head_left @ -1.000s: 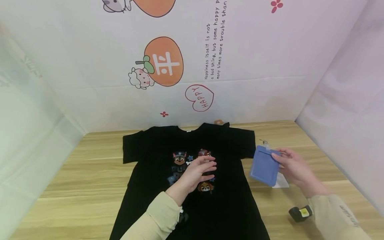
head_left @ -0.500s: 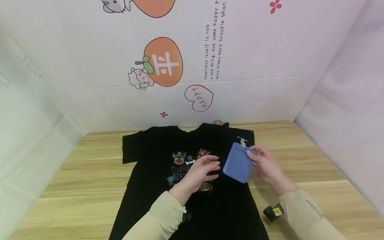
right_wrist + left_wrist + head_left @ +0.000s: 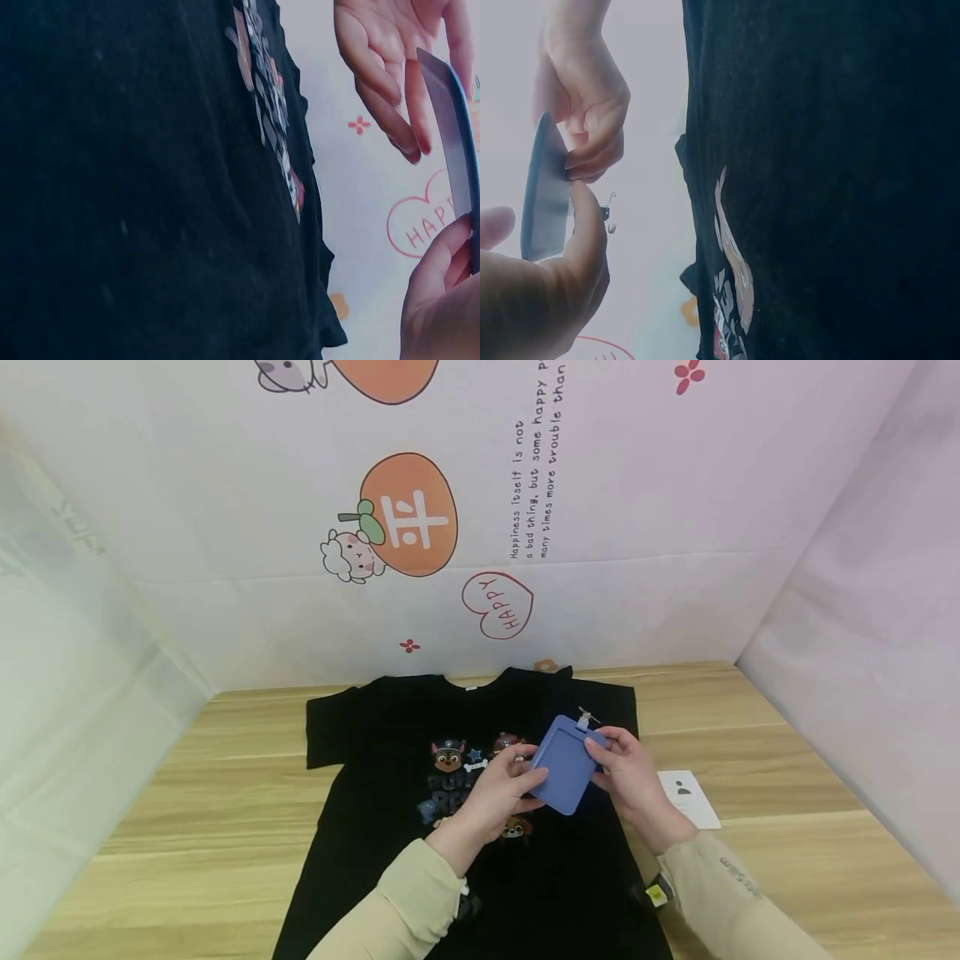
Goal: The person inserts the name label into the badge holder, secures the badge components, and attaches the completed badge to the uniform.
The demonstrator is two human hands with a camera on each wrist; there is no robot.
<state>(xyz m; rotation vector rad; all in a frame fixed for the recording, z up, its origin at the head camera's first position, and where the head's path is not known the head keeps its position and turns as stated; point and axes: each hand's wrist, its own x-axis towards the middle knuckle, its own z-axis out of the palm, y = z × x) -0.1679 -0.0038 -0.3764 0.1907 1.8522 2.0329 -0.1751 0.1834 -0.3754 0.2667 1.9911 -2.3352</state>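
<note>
A blue badge holder (image 3: 566, 768) with a metal clip (image 3: 587, 718) at its top is tilted above the black T-shirt (image 3: 555, 877). My right hand (image 3: 630, 777) pinches its upper right edge, thumb on the front. My left hand (image 3: 495, 793) stands around the lower left edge, thumb on the front side and fingers behind. In the left wrist view a gap shows between the left thumb and the badge holder (image 3: 546, 199). Loosely extended left fingers also stand apart from it in the right wrist view. A white card (image 3: 690, 799) with a dark printed figure lies on the table.
The T-shirt, with cartoon prints on its chest, lies spread on the wooden table (image 3: 187, 843). A white printed curtain (image 3: 622, 593) hangs behind the table, with white sheets at both sides. A black and yellow device (image 3: 656, 892) sits at the right wrist.
My right hand has carried the badge holder leftward over the T-shirt to my left hand. The white card on the table has come into fuller view. The left hand has barely moved.
</note>
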